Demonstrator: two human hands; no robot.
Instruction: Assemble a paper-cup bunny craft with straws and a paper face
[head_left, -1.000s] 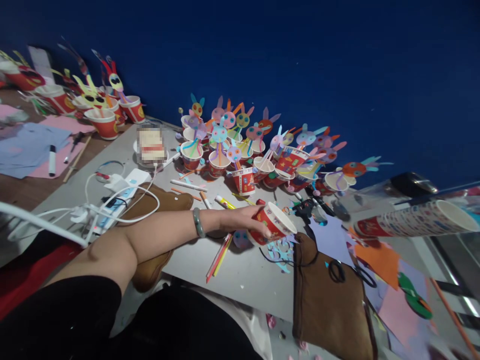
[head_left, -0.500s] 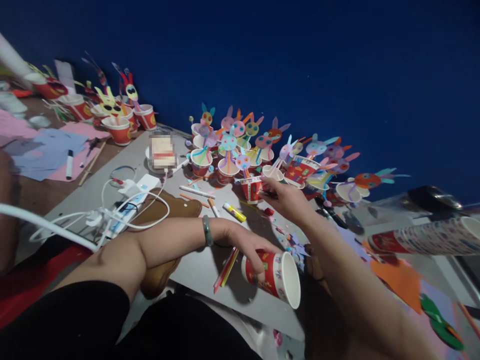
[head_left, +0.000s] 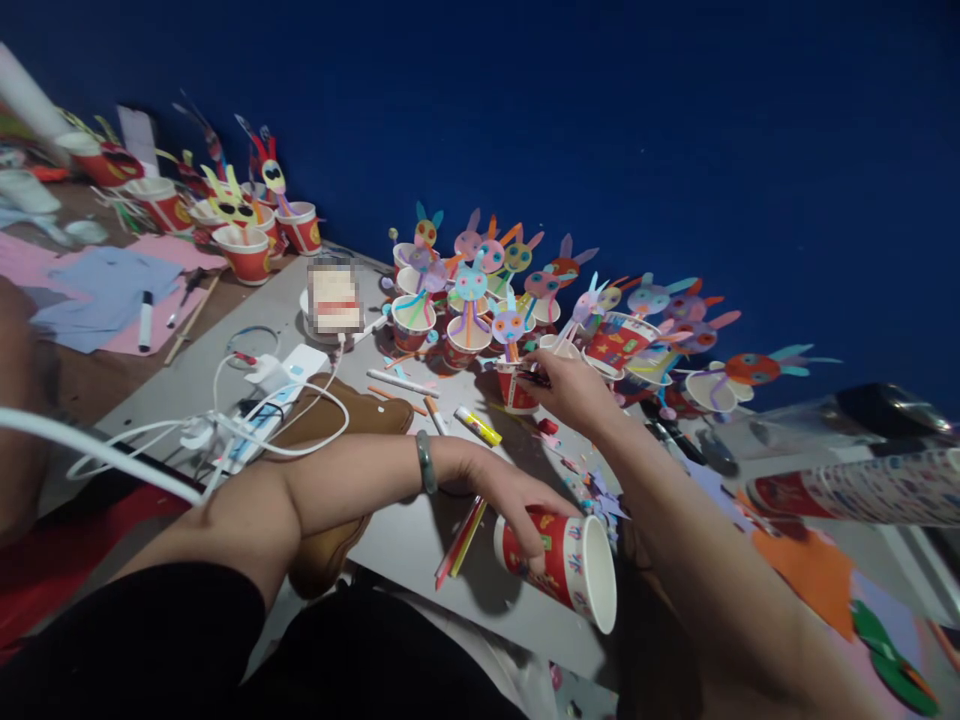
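My left hand point(head_left: 517, 500) is wrapped around a red and white paper cup point(head_left: 551, 560), which lies tilted with its open mouth to the right. Further forward, my right hand point(head_left: 570, 385) has its fingers closed at the right side of an upright paper cup point(head_left: 516, 390). A blue paper rabbit head point(head_left: 510, 325) stands up from that cup. Something dark and slim shows at the right fingertips; its kind is unclear. Around this hand stand several more cups with paper rabbits, among them a light-blue rabbit point(head_left: 471, 285).
Nearby lie a yellow glue stick point(head_left: 478, 425), pipe cleaners point(head_left: 461, 540) and paper scraps point(head_left: 600, 490). A power strip point(head_left: 274, 405) with white cables is at left. Stacked cups point(head_left: 847, 495), orange paper point(head_left: 806, 570) and green scissors point(head_left: 889, 655) are at right. A blue wall point(head_left: 525, 100) rises behind.
The view has shifted slightly, so most things appear further right. The blue rabbit head has moved a little right relative to its neighbours. My left hand keeps its hold on the tilted cup.
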